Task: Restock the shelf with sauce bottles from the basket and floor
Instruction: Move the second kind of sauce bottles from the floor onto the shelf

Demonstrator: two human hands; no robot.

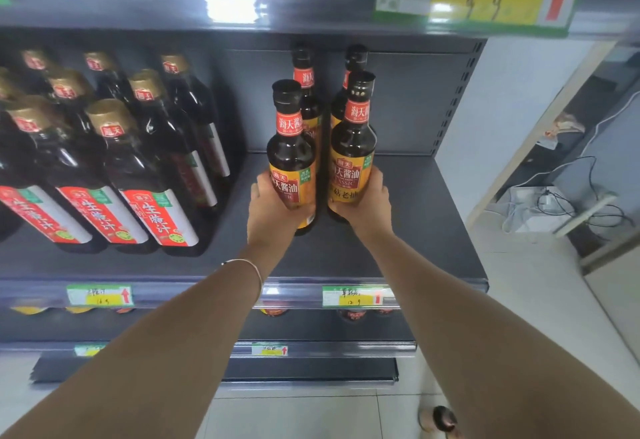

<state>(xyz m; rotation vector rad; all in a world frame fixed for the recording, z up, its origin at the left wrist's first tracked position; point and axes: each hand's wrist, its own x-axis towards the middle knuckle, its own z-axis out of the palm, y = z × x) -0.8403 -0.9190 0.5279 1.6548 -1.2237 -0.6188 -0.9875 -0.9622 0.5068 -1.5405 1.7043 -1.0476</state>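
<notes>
Dark, glossy bottles, judged to be full glass: heavy for their width, rigid, slippery on the bare shoulder and breakable if knocked or dropped. The left hand [273, 206] gripped the left bottle [292, 148] low on its yellow label, fingers wrapped round the body. The right hand [367, 203] held the right bottle [351, 148] the same way. A low grip on the label looked sound: the paper gives friction and the weight sits in the palm, whereas the narrow neck would probably let the bottle swing.

Both bottles stood upright over the middle of the shelf [433, 231], side by side, bases at or just above its deck; contact could not be confirmed. Close behind them, toward the shelf back, stood a rear pair [304, 92] of the same sauce, which limits how far in the new ones can go. Red-label bottles [152, 161] filled the shelf's left part, near the left hand. The upper shelf [311, 23] hung just above the caps, so little lift is available. Below the shelf, on the floor, lay one more bottle [443, 419], partly hidden by the right forearm
</notes>
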